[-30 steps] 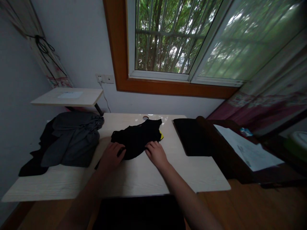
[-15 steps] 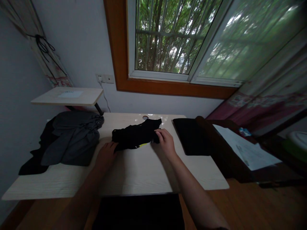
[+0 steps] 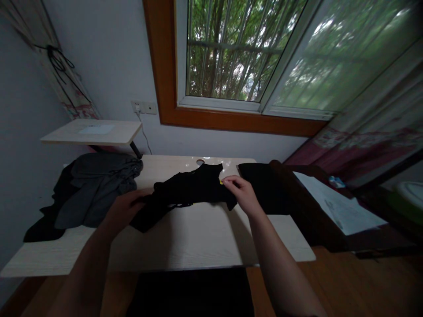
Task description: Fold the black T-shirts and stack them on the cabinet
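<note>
A black garment (image 3: pixel 188 190) with a small yellow tag is stretched out just above the middle of a pale wooden table (image 3: pixel 185 237). My left hand (image 3: pixel 124 208) is closed on its left end, which droops towards the table. At the garment's right end my right hand (image 3: pixel 240 191) pinches the edge beside the yellow tag. Both forearms reach in from the bottom of the view.
A heap of grey and black clothes (image 3: pixel 90 189) lies on the table's left part. A flat black item (image 3: pixel 262 187) lies at the table's right edge, beside a dark wooden surface with a white paper (image 3: pixel 337 204). A small shelf (image 3: pixel 94 132) and a window (image 3: pixel 238 53) are behind.
Both hands went from pressing the bunched garment on the table to gripping its two ends. They moved apart and lifted it, so the garment is now spread wider.
</note>
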Available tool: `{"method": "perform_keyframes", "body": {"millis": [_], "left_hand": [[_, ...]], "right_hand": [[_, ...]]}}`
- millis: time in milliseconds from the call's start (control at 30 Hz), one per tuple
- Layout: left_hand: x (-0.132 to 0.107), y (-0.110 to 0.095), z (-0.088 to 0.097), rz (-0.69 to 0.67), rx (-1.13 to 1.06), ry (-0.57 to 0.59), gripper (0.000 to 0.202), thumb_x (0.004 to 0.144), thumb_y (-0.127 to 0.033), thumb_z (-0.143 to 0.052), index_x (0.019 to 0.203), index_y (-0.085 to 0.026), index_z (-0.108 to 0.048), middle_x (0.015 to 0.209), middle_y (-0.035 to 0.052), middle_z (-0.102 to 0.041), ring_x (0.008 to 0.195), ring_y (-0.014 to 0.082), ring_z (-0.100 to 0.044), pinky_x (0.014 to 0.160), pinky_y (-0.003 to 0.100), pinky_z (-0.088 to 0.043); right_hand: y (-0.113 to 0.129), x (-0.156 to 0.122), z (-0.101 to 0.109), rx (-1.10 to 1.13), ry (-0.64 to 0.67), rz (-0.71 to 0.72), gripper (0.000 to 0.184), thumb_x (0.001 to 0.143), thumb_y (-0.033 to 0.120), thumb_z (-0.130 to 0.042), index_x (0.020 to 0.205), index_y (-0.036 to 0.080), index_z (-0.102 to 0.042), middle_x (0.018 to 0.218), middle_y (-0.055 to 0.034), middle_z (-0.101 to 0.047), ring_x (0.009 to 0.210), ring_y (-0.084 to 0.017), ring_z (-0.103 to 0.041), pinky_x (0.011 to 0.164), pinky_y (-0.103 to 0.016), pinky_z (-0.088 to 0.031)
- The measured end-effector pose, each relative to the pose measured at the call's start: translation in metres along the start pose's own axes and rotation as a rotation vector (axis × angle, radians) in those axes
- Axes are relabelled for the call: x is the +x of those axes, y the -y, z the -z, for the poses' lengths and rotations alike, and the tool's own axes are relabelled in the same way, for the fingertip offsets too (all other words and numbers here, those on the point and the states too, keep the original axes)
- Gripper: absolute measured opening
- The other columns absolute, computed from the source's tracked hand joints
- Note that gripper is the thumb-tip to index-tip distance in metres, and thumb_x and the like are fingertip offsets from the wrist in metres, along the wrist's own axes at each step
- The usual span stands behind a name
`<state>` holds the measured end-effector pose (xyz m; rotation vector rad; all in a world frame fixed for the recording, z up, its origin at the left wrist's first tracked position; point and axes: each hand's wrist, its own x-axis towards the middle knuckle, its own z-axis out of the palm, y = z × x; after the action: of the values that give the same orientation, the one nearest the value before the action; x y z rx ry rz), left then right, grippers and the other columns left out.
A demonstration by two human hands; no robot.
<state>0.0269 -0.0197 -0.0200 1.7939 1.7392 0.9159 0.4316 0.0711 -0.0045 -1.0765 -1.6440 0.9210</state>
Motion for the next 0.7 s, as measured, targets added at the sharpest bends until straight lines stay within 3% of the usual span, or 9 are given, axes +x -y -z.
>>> {"method": "perform_keyframes", "body": {"millis": [133, 200, 233, 267, 333, 433, 500, 600, 700], "left_hand": [[-0.020, -0.020, 0.019, 0.061, -0.260, 0.552, 0.029, 0.070, -0.046, -0.078, 0.092, -0.027, -0.081, 0.088, 0.0055, -0.078, 0.086, 0.0278, -0.072, 0.078, 0.037, -0.060], [-0.025, -0.027, 0.022, 0.049, -0.376, 0.727, 0.036, 0.072, -0.051, -0.077, 0.097, -0.026, -0.081, 0.090, 0.0084, -0.078, 0.085, 0.0284, -0.073, 0.078, 0.039, -0.060], [-0.025, -0.028, 0.021, 0.054, -0.422, 0.753, 0.039, 0.075, -0.055, -0.073, 0.100, -0.025, -0.081, 0.091, 0.0100, -0.078, 0.085, 0.0283, -0.073, 0.078, 0.040, -0.060], [-0.023, -0.029, 0.017, 0.068, -0.447, 0.734, 0.043, 0.080, -0.058, -0.068, 0.104, -0.024, -0.080, 0.093, 0.0112, -0.078, 0.085, 0.0279, -0.073, 0.078, 0.040, -0.060], [-0.014, -0.028, 0.002, 0.102, -0.416, 0.574, 0.047, 0.087, -0.060, -0.059, 0.110, -0.023, -0.077, 0.098, 0.0111, -0.077, 0.089, 0.0265, -0.073, 0.082, 0.040, -0.060], [0.004, -0.023, -0.033, 0.046, -0.237, 0.247, 0.045, 0.092, -0.055, -0.053, 0.116, -0.023, -0.074, 0.107, 0.0090, -0.077, 0.100, 0.0257, -0.071, 0.095, 0.041, -0.055], [0.012, -0.018, -0.058, -0.075, -0.049, 0.118, 0.041, 0.093, -0.049, -0.053, 0.118, -0.023, -0.072, 0.121, 0.0097, -0.073, 0.114, 0.0270, -0.066, 0.106, 0.044, -0.048], [0.015, -0.009, -0.091, -0.170, 0.205, 0.038, 0.042, 0.096, -0.042, -0.050, 0.127, -0.020, -0.067, 0.133, 0.0124, -0.066, 0.126, 0.0284, -0.058, 0.114, 0.046, -0.040], [0.010, -0.002, -0.111, -0.130, 0.386, 0.030, 0.045, 0.098, -0.044, -0.049, 0.133, -0.019, -0.063, 0.129, 0.0147, -0.067, 0.121, 0.0295, -0.059, 0.110, 0.046, -0.041]], "right_hand": [[0.003, -0.007, 0.028, 0.016, 0.379, -0.167, 0.032, 0.086, 0.049, -0.072, 0.104, 0.023, -0.076, 0.074, 0.0006, -0.067, 0.068, -0.014, -0.060, 0.060, -0.024, -0.045], [0.001, -0.011, 0.039, 0.041, 0.601, -0.265, 0.039, 0.089, 0.050, -0.068, 0.116, 0.022, -0.073, 0.073, 0.0003, -0.069, 0.064, -0.013, -0.060, 0.058, -0.023, -0.046], [-0.002, -0.012, 0.042, 0.055, 0.667, -0.309, 0.042, 0.091, 0.051, -0.065, 0.121, 0.021, -0.071, 0.074, -0.0006, -0.070, 0.062, -0.013, -0.061, 0.057, -0.023, -0.046], [-0.007, -0.012, 0.043, 0.063, 0.687, -0.344, 0.045, 0.092, 0.052, -0.063, 0.124, 0.020, -0.069, 0.076, -0.0018, -0.072, 0.060, -0.013, -0.062, 0.056, -0.024, -0.047], [-0.019, -0.012, 0.040, 0.051, 0.596, -0.353, 0.046, 0.093, 0.053, -0.061, 0.122, 0.017, -0.069, 0.081, -0.0044, -0.074, 0.060, -0.013, -0.063, 0.056, -0.025, -0.050], [-0.040, -0.008, 0.023, -0.103, 0.342, -0.215, 0.038, 0.092, 0.048, -0.063, 0.113, 0.017, -0.072, 0.090, -0.0063, -0.074, 0.076, -0.017, -0.068, 0.071, -0.031, -0.055], [-0.051, -0.006, 0.009, -0.251, 0.262, -0.082, 0.030, 0.091, 0.042, -0.064, 0.109, 0.019, -0.073, 0.102, -0.0082, -0.073, 0.092, -0.020, -0.069, 0.085, -0.037, -0.055], [-0.061, -0.006, -0.012, -0.403, 0.303, 0.087, 0.022, 0.092, 0.029, -0.064, 0.110, 0.021, -0.074, 0.115, -0.0099, -0.071, 0.110, -0.023, -0.066, 0.102, -0.045, -0.050], [-0.067, -0.011, -0.025, -0.493, 0.415, 0.119, 0.025, 0.092, 0.020, -0.062, 0.114, 0.021, -0.073, 0.114, -0.0097, -0.072, 0.109, -0.022, -0.067, 0.102, -0.043, -0.050]]}}
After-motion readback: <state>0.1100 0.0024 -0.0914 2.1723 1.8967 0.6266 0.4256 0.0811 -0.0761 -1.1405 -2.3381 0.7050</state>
